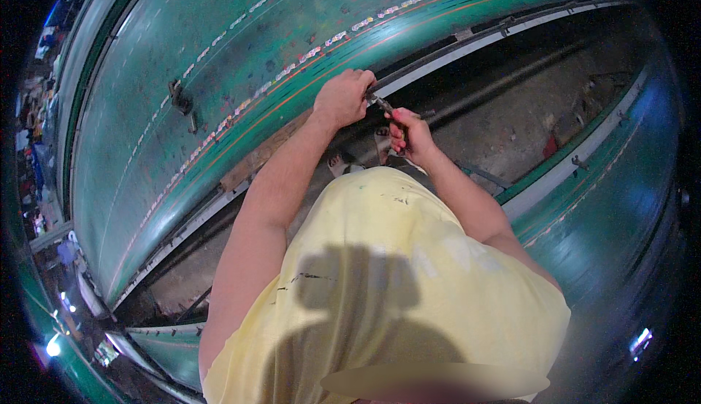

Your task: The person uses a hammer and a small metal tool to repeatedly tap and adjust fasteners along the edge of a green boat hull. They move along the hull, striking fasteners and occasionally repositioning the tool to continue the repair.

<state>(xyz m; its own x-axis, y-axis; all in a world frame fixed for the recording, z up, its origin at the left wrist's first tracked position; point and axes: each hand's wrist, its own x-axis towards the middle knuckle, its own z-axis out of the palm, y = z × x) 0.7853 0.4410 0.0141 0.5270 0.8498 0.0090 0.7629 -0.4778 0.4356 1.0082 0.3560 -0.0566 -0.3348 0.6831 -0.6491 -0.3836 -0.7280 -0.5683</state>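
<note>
My right hand [412, 137] is closed around a slim metal hand tool [382, 104] with a shiny head and darker handle; its exact kind is too small to tell. The tool's head points up and left, close to the fingers of my left hand [343, 99]. That hand is closed at the edge rail [431, 62] of a long green table [292, 28], its fingers curled over toward the tool. Whatever lies between the left fingers is hidden. Both hands meet just above the gap beside the table.
A dark metal piece [181, 101] lies on the green table, which carries rows of pale marks and orange lines. Behind me on the right runs a second green table [584, 207] with small stops along its rail. A dirty floor [504, 104] shows in the narrow aisle.
</note>
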